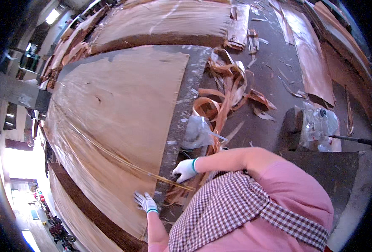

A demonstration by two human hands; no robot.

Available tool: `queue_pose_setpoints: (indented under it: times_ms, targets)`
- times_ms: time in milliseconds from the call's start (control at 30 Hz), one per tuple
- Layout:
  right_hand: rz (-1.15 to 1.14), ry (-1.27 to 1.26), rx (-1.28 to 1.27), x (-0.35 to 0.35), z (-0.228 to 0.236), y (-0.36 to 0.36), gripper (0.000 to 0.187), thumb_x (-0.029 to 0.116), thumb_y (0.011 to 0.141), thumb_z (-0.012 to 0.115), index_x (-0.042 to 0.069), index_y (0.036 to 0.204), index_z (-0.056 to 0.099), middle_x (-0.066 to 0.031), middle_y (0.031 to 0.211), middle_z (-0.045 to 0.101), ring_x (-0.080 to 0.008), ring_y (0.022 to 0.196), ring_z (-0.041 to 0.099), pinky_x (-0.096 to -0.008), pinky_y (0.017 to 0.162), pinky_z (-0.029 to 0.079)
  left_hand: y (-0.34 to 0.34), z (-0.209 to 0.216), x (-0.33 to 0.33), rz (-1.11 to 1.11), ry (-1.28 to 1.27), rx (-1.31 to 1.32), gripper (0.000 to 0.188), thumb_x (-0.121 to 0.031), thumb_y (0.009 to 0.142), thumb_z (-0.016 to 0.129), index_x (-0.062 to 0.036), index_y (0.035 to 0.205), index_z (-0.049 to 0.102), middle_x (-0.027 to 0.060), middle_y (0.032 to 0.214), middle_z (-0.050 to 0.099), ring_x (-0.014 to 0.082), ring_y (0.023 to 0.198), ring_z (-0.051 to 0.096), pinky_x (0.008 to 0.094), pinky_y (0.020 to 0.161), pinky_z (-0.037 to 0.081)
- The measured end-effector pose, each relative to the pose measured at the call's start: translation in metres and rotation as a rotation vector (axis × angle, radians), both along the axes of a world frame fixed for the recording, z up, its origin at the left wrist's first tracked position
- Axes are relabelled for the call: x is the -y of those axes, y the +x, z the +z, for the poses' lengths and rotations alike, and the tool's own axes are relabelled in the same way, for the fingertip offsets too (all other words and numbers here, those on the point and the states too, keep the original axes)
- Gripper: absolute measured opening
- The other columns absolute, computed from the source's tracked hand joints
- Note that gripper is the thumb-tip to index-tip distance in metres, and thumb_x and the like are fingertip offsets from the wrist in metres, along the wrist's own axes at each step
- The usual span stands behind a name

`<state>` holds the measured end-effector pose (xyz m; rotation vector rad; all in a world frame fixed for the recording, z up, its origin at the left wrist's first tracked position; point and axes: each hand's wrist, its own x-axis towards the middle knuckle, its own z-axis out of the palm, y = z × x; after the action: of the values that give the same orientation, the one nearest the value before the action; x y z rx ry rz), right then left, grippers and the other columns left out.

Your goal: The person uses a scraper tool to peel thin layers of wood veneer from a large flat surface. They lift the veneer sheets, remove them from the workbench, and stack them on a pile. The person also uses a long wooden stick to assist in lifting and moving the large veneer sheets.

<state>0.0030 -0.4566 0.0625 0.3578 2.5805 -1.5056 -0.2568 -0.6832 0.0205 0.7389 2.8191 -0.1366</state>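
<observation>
A large, thin tan wood veneer sheet [123, 96] is spread over a grey worktable [181, 101], rippled along its left part. My left hand [145, 202], in a white glove with a green cuff, lies flat on the sheet's near right corner, fingers spread. At the table's right edge my right hand [186, 169], gloved alike, has its fingers curled in. What they close on is dark and too small to make out. A long, thin yellowish strip [131, 164] runs slantwise across the sheet and ends just below my right hand.
Torn veneer strips [223, 96] lie heaped on the floor right of the table, beside a clear plastic bag [197, 132]. More veneer [165, 25] is stacked beyond the table. Farther right, a plastic-covered block [320, 126] stands near a long veneer piece [309, 54].
</observation>
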Motion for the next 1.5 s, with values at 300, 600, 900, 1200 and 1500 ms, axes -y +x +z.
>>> queue_pose_setpoints:
  times_ms: [300,600,900,1200,1500]
  targets:
    - [-0.741,-0.478,0.274,-0.017,-0.054,0.202,0.030,0.025,0.082,0.060,-0.002,0.094,0.065,-0.0071,0.080,0.066,-0.0145,0.068,0.059,-0.0301,0.064,0.048,-0.004,0.004,0.012,-0.012,0.464,0.166,0.059,-0.034,0.095,0.036,-0.0025,0.144,0.026,0.0148,0.153,0.018,0.0301,0.141,0.015,0.0442,0.114,0.010]
    - [-0.734,-0.540,0.325,-0.018,-0.044,0.153,0.027,0.023,0.091,0.058,0.001,0.105,0.064,-0.0026,0.078,0.064,-0.0081,0.055,0.052,-0.0236,0.051,0.040,0.074,-0.008,0.022,-0.282,0.438,-0.169,0.055,-0.033,0.085,0.058,-0.0164,0.135,0.043,0.0096,0.145,0.035,0.0315,0.136,0.026,0.0556,0.111,0.011]
    - [0.009,-0.543,0.319,0.029,-0.034,0.003,0.090,0.050,0.075,0.072,-0.012,0.131,0.039,-0.0202,0.126,0.054,-0.0218,0.114,0.051,-0.0308,0.098,0.041,0.019,0.006,0.087,-0.154,0.354,-0.126,0.072,-0.049,0.075,0.065,-0.0177,0.136,0.042,0.0099,0.149,0.027,0.0348,0.137,0.023,0.0599,0.109,0.012]
    - [-0.304,-0.695,0.272,0.054,-0.029,-0.017,0.030,0.026,0.082,0.072,0.001,0.095,0.064,-0.0010,0.075,0.062,-0.0095,0.060,0.052,-0.0258,0.056,0.043,0.001,0.025,0.089,-0.524,0.403,-0.236,0.037,-0.032,0.077,0.065,-0.0139,0.108,0.063,0.0049,0.124,0.055,0.0247,0.121,0.045,0.0492,0.107,0.027]
    - [-0.445,-0.639,0.235,0.056,-0.004,-0.008,0.027,0.026,0.086,0.066,0.002,0.097,0.063,-0.0017,0.073,0.059,-0.0085,0.063,0.052,-0.0258,0.061,0.043,0.010,0.028,0.080,-0.496,0.608,-0.282,0.012,-0.011,0.073,0.063,-0.0106,0.085,0.064,0.0038,0.097,0.066,0.0247,0.097,0.061,0.0381,0.088,0.048]
